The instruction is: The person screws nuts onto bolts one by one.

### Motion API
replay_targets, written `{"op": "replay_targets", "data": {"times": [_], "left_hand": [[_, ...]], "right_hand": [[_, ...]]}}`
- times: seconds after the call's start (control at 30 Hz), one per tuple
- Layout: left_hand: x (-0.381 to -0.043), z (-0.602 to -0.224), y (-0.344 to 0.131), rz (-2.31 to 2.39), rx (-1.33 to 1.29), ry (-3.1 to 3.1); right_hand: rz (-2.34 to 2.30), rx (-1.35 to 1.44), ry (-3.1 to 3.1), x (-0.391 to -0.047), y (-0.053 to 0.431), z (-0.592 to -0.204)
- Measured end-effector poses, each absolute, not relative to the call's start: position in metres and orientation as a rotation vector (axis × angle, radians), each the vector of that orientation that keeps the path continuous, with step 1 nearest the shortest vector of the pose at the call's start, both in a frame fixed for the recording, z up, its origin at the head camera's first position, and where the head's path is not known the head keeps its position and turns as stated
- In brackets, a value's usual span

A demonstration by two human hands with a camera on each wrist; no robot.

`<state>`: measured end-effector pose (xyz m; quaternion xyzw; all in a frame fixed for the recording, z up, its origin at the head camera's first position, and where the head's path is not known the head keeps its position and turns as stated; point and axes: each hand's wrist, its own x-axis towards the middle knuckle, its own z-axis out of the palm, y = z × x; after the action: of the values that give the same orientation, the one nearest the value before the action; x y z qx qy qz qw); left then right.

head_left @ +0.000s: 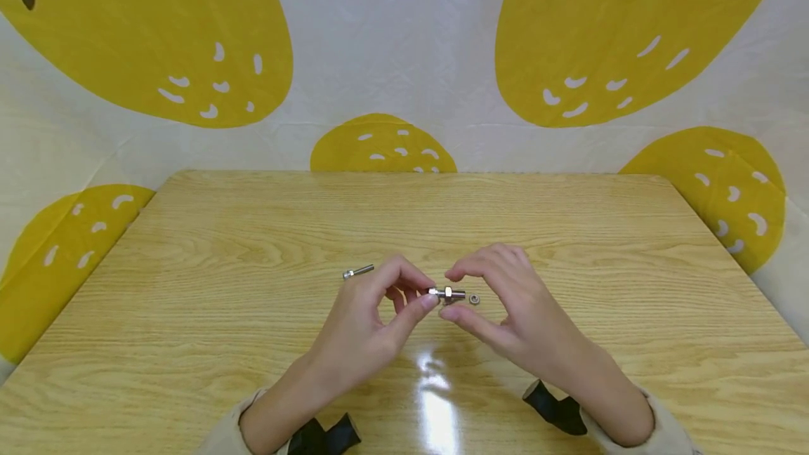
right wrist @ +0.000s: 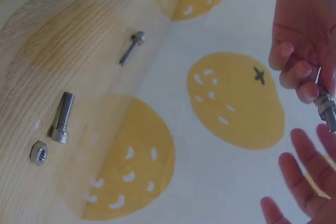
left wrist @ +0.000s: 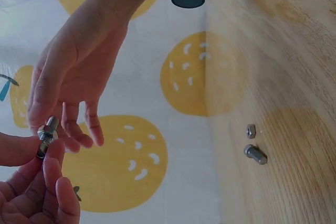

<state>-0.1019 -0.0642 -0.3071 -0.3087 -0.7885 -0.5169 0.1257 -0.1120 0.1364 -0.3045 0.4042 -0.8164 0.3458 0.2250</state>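
Observation:
My left hand point(head_left: 374, 316) pinches a silvery bolt point(head_left: 459, 294) by its head end between thumb and forefinger, above the table. A hex nut point(head_left: 448, 292) sits partway along the bolt's thread. In the head view my right hand point(head_left: 513, 307) is beside the bolt's free end, thumb and fingers parted; the right wrist view shows its fingers point(right wrist: 304, 153) apart from the bolt. On the table, a loose nut point(right wrist: 39, 153) lies next to a second bolt point(right wrist: 62, 118), which my hands mostly hide in the head view.
Another bolt point(head_left: 358, 272), seemingly with a nut near its head, lies on the wooden table point(head_left: 253, 230) past my left hand. A white cloth with yellow fruit shapes point(head_left: 392, 48) hangs behind the table. Black wrist-worn devices point(head_left: 556, 409) sit under both forearms.

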Motion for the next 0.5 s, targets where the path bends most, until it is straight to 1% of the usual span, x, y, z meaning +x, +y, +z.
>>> {"op": "replay_targets", "data": {"times": [0.23, 0.5], "left_hand": [[-0.1026, -0.3068, -0.0651, -1.521, -0.893, -2.286], [-0.1027, -0.3074, -0.0648, -1.522, -0.904, -2.278]], "right_hand": [[0.920, 1.230, -2.071, -0.1139, 0.1314, -0.3013], [0.887, 1.217, -2.071, -0.1144, 0.1315, -0.3019]]}}
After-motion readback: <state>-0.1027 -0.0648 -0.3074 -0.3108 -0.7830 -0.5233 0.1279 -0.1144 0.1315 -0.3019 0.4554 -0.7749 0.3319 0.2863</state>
